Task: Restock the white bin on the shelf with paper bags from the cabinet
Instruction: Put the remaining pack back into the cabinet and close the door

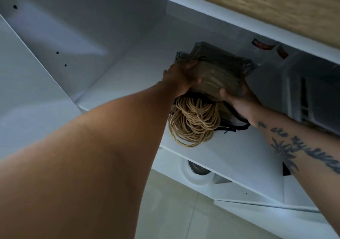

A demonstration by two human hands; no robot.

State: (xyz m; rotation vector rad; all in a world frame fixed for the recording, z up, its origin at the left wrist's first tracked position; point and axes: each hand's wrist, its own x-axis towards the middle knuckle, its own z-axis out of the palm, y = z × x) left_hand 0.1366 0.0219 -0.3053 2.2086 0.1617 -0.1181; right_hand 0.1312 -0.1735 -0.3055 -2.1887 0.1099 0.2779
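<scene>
A thick stack of brown paper bags (pixel 219 67) with tan twisted-cord handles (pixel 193 120) lies on a white cabinet shelf (pixel 230 152). My left hand (pixel 181 78) grips the stack's left side, thumb curled over its front edge. Curled under and around the stack's lower right corner is my right hand (pixel 239 100). Some bags have black handles (pixel 237 124) trailing beneath my right wrist. The handles hang toward the shelf's front edge. A translucent white bin (pixel 298 84) stands right beside the stack on the same shelf.
The cabinet's white back and side walls (pixel 73 45) rise to the left. A wood-grain panel (pixel 276 4) runs above the opening. Below the shelf sit white paper rolls (pixel 196 172) on a lower level. Red labels (pixel 263 45) show behind the bin.
</scene>
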